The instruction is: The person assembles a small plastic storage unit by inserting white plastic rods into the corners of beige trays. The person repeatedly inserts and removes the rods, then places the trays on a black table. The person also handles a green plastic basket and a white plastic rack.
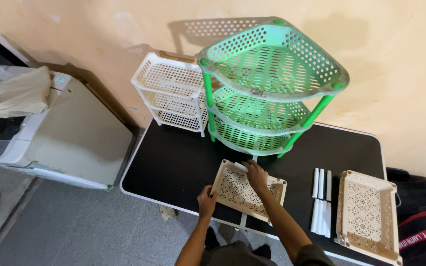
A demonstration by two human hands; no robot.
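Both hands on the beige tray (242, 192), lower centre: left hand (206, 201) grips its edge, right hand (256, 176) pinches a white tube (241, 167); light, stiff plastic w/ graspable rims

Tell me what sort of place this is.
Probably a home or small workshop corner: a black folding table against a plain painted wall, a tiled floor, and plastic racks being put together.
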